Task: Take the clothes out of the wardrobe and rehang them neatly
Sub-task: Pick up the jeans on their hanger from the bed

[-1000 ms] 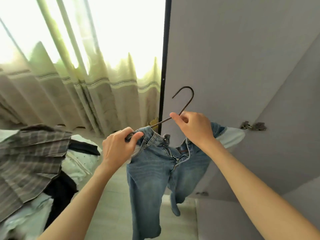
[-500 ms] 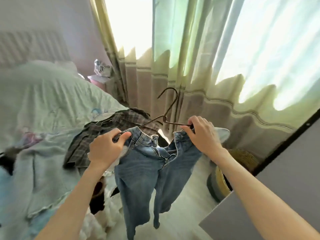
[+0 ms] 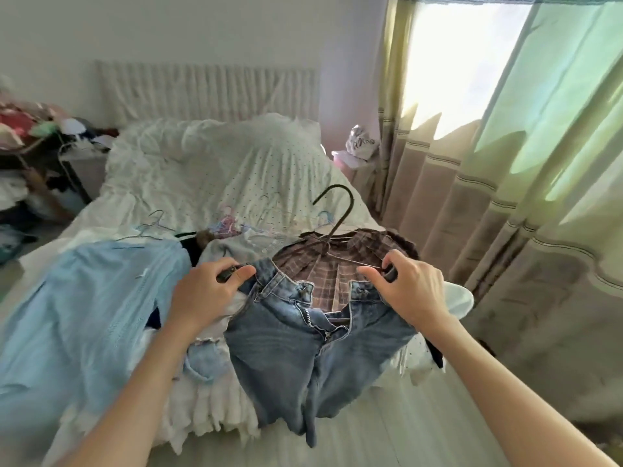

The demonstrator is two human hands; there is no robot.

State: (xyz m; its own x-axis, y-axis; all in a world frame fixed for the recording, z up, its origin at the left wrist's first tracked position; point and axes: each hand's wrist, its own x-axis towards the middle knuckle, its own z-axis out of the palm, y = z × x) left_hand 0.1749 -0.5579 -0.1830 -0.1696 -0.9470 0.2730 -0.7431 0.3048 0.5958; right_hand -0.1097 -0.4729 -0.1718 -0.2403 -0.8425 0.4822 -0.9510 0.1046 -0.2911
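Both hands, left hand [image 3: 205, 291] and right hand [image 3: 409, 286], gripping the hanger [image 3: 332, 227] ends, have swung the jeans [image 3: 303, 352] from the wardrobe over the bed [image 3: 215, 170], ready for laying down.

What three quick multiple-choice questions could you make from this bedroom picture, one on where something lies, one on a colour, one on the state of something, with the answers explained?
1. Where does the plaid shirt lie?
A. On the floor
B. On the bed, behind the jeans
C. On the curtain rail

2. What colour is the garment spread out at the left?
A. Light blue
B. Red
C. Black

3. What state is the jeans' fly in?
A. Buttoned and zipped shut
B. Open, unzipped
C. Hidden by a belt

Answers:
1 B, the plaid shirt rests on the bedding just beyond the jeans' waistband.
2 A, it is pale blue all over.
3 B, the zip's teeth gape apart below the waistband, which the left hand and right hand hold by the dark hanger.
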